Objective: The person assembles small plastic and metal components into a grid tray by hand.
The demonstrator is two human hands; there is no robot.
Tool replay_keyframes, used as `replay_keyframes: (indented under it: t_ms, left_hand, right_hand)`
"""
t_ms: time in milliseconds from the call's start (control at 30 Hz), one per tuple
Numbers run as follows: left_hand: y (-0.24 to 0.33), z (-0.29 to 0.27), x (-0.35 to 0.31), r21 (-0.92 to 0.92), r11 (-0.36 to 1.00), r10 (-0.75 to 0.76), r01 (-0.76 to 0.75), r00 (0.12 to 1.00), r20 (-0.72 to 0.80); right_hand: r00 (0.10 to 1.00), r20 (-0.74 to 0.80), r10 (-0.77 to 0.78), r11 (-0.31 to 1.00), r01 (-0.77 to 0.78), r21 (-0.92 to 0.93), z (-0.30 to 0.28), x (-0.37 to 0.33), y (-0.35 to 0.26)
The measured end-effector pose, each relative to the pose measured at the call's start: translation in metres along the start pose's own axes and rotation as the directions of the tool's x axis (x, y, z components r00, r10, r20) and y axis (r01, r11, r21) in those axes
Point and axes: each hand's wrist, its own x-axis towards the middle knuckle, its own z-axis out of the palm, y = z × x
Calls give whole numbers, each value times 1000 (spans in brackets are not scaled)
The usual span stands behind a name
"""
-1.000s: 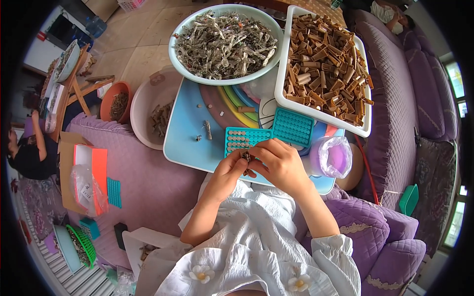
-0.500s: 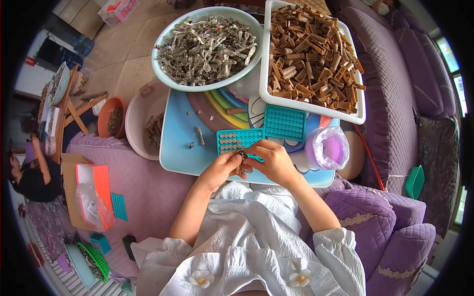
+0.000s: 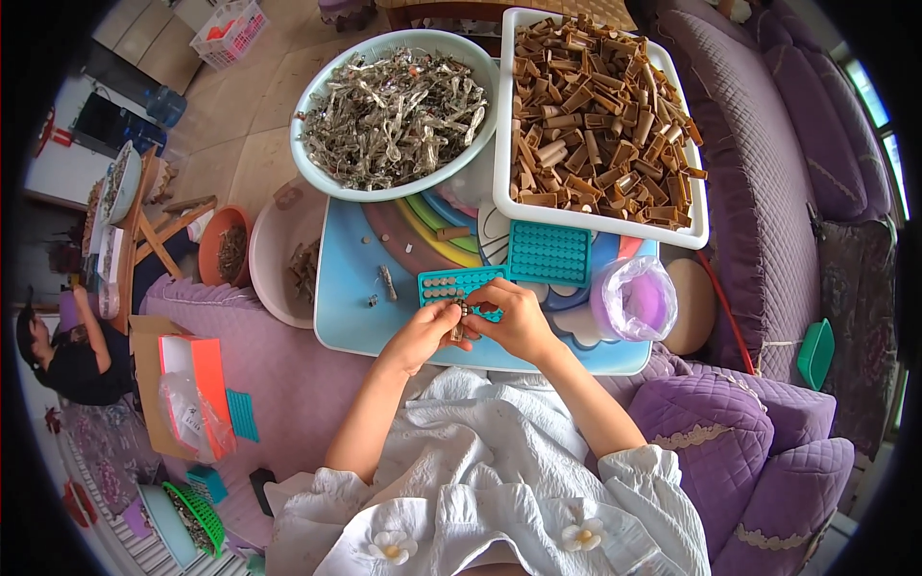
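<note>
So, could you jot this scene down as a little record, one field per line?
Left hand: holds a small piece, details unclear
Right hand: at the same piece, grip unclear
Near tray: teal, partly filled with round pieces
Far tray: teal, beside the near one
Pale bowl: heaped with silvery bundles
White tub: heaped with short brown pieces
Purple container: at the low table's right

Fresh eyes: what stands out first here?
Probably the white tray heaped with brown pieces at the table's far right, and the pale basin of silvery bundles to its left. Nearer, left hand and right hand meet at a small piece before a teal grid tray.
</note>
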Motion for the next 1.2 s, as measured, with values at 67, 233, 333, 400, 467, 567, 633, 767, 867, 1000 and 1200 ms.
replay_keyframes:
  t_ms: [67,233,333,400,467,567,633,767,867,1000,1200]
  left_hand:
    - [0,0,3,18,1000,3,-3,1000,-6]
    - [3,3,8,15,999,-52,51,998,39]
    - [-1,2,11,8,997,-76,75,996,46]
    - [-1,3,12,8,997,-80,80,996,46]
    - [-1,5,13,8,996,-84,84,995,47]
    - [-1,7,16,-15,994,-106,107,992,70]
    - [-1,9,17,4,994,-109,109,992,69]
    - [3,12,14,-20,994,-109,109,994,20]
    - [2,6,2,12,993,-114,114,993,28]
    - [8,13,-22,-40,999,-23,25,999,34]
    - [2,10,-34,-209,977,39,-36,999,13]
  right_hand:
    - [1000,20,-1,1000,0,14,-2,2,3]
    - [998,63,-9,998,5,70,-10,4,18]
    - [996,85,19,994,-29,109,-10,4,21]
    - [995,98,37,990,-50,131,-10,3,22]
    - [993,112,35,990,-50,132,-11,4,24]
    - [993,113,21,990,-37,136,-12,5,29]
    - [995,99,21,989,-35,145,-12,5,32]
    - [998,46,54,991,-59,120,-19,6,36]
    - [998,43,46,999,-45,-5,-24,6,39]
    - [994,31,-103,940,108,-325,-20,10,44]
    - [993,57,-99,896,114,-430,-12,12,44]
